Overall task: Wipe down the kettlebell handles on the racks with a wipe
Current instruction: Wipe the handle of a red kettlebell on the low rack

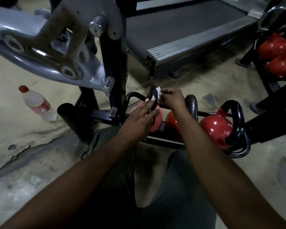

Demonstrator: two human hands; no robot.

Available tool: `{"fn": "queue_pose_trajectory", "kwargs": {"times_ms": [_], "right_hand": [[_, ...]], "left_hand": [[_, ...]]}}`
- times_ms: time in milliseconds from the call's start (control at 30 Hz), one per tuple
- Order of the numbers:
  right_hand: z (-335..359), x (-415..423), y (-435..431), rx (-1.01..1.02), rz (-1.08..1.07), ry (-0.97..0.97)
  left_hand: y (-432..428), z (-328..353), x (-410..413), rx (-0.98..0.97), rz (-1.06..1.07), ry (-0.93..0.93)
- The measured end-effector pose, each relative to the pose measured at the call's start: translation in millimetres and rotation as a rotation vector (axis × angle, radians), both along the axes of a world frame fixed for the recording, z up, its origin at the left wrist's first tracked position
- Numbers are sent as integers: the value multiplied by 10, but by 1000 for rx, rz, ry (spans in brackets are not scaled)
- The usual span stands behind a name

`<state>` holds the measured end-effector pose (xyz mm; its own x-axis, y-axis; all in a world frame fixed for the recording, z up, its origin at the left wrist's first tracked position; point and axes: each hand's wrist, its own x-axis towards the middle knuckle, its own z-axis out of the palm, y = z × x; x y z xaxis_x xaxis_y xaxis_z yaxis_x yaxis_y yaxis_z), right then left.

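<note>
Scuffed gym floor [40, 146], with a low black rack [163, 141] of red kettlebells right in front of the person. The leftmost handle [153, 94] stands upright just ahead of both hands. The left hand [139, 118] braces it with straight fingers. The right hand [172, 98] pinches the wipe [158, 90] at its top, so it's probably best placed to rub downward.

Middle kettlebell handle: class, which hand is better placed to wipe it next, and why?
Right, probably. The right hand holds the wipe and sits right beside the middle kettlebell handle. The left hand has no wipe; its straight fingers rest on the leftmost kettlebell, farther off.
</note>
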<state>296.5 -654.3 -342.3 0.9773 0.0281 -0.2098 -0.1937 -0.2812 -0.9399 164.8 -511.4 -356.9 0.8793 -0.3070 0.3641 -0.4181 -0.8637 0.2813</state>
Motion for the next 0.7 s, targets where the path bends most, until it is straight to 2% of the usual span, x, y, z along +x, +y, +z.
{"fn": "queue_pose_trajectory", "kwargs": {"times_ms": [100, 233, 333, 400, 467, 633, 700], "right_hand": [[175, 259, 112, -271, 151, -184], [555, 367, 286, -937, 620, -438], [719, 447, 407, -1114, 792, -471], [740, 583, 459, -1093, 860, -422], [659, 744, 446, -1017, 827, -317], [443, 716, 232, -421, 472, 131], [508, 694, 198, -357, 473, 182]], "left_hand": [[10, -39, 26, -15, -10, 67], [-5, -54, 48, -100, -7, 51], [-5, -78, 85, -156, -16, 3], [13, -100, 95, -167, -10, -1], [21, -117, 97, -168, -7, 5], [19, -108, 88, -217, -7, 10], [19, -106, 82, -237, -9, 9]]}}
